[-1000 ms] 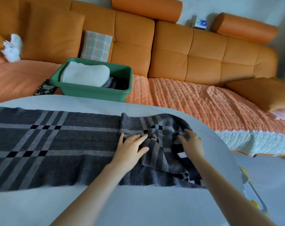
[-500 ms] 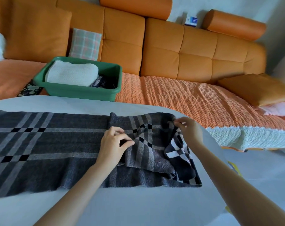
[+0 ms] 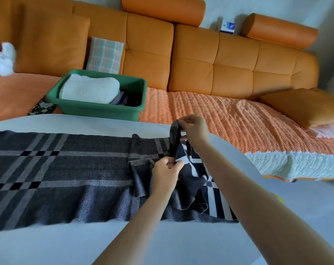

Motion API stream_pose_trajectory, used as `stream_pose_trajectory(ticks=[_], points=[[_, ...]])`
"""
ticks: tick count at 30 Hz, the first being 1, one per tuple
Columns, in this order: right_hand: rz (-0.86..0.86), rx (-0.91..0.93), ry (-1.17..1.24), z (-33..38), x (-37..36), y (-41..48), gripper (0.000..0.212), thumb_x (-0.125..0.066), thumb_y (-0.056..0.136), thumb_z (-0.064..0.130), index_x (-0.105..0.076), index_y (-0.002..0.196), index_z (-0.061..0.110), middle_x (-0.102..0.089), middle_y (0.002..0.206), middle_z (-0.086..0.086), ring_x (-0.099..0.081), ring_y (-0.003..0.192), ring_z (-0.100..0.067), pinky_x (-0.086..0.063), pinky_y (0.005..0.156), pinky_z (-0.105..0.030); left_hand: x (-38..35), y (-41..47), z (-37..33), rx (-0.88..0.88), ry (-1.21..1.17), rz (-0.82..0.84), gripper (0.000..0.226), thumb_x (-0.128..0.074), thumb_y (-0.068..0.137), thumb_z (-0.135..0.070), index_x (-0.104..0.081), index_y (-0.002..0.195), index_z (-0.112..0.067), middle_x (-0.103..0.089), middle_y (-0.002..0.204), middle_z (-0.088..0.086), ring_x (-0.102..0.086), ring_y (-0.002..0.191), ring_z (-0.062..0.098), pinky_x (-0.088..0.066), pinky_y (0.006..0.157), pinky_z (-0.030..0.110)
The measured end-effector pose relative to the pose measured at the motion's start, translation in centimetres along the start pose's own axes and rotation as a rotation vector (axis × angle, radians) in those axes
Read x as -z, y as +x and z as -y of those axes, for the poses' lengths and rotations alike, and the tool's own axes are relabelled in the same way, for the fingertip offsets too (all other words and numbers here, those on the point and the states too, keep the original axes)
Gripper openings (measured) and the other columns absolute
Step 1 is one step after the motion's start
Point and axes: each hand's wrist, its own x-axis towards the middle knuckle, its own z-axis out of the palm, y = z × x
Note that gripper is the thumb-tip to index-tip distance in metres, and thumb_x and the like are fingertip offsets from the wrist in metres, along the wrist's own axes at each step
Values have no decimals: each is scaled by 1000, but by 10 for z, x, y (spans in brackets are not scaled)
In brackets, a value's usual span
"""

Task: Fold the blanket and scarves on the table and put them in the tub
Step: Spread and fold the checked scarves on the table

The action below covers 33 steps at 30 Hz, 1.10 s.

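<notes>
A long grey plaid scarf (image 3: 57, 169) lies flat across the white table (image 3: 86, 243), its right end rumpled. My right hand (image 3: 194, 129) pinches the scarf's far right corner and holds it lifted off the table. My left hand (image 3: 167, 172) pinches the cloth lower down, near the middle of the rumpled end, where the black and white underside shows. The green tub (image 3: 97, 109) stands on the sofa beyond the table. A folded white blanket (image 3: 87, 88) and a dark striped cloth (image 3: 122, 98) lie inside it.
An orange sofa (image 3: 210, 64) with a quilted orange cover runs behind the table. A plaid cushion (image 3: 105, 53) leans behind the tub, and a white soft toy (image 3: 4, 59) sits at far left. A brown cushion (image 3: 303, 106) lies at right.
My right hand went from pressing the rumpled end to pinching its far corner and lifting it. My left hand moved right and now pinches the cloth.
</notes>
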Motion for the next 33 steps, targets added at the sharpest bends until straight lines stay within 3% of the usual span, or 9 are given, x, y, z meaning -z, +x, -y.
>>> stream_pose_trajectory(ticks=[4,6,9,14,18,21,25,29,33], points=[[62,5,-117,-7,-10,3,11,-56,93,14,-61,98,5,-63,86,-13,-62,54,-16,-50,45,-24,37,-3,-6,-179,77,-214,12,-51,94,-22,-55,84,-18,-61,77,-3,-57,75,12,-45,67,24],[96,81,-227,-6,-22,6,15,-56,93,19,-62,99,7,-64,86,-9,-63,73,-21,-53,62,-35,66,-3,-15,-251,120,-288,9,-50,95,-21,-58,93,-18,-62,84,-8,-56,80,6,-40,67,15],[193,194,-298,3,-50,7,16,-52,95,20,-60,97,7,-62,90,-4,-56,87,-22,-44,75,-37,115,-1,-25,-274,151,-309,14,-54,93,-22,-65,96,-15,-67,90,-7,-60,86,8,-45,75,21],[381,342,-236,30,-121,5,9,-51,95,13,-57,89,9,-57,85,-1,-51,81,-17,-36,61,-17,197,-10,-32,-204,135,-384,8,-59,90,-24,-66,85,-22,-66,83,-12,-59,78,1,-44,68,19],[467,409,-210,55,-194,3,14,-53,94,17,-62,93,6,-61,88,-3,-54,88,-23,-41,74,-31,251,-17,-21,-165,157,-497,8,-60,89,-23,-65,82,-23,-66,81,-11,-59,80,4,-42,67,20],[571,439,-245,61,-238,-8,26,-55,94,28,-62,111,10,-62,109,-8,-52,105,-25,-45,91,-40,284,-20,-5,-118,264,-520,10,-60,89,-24,-66,83,-20,-67,81,-9,-59,81,3,-40,66,18],[813,242,-410,29,-259,-12,59,-49,95,39,-28,147,22,-32,148,-11,-29,136,-26,-28,111,-43,301,-28,24,-17,509,-476,7,-59,90,-25,-63,84,-22,-61,79,-18,-54,76,-4,-36,58,9],[744,199,-542,-2,-268,4,60,-55,94,21,-28,147,14,-36,148,-11,-27,138,-29,-27,112,-43,302,-34,38,33,516,-393,10,-69,81,-32,-62,87,-28,-61,83,-19,-53,76,-8,-37,58,4],[623,275,-615,-5,-283,6,51,-59,91,28,-45,137,15,-51,130,-9,-35,124,-29,-32,104,-36,312,-36,40,115,526,-344,19,-75,73,-30,-61,85,-30,-61,82,-14,-56,76,-4,-40,59,9]])
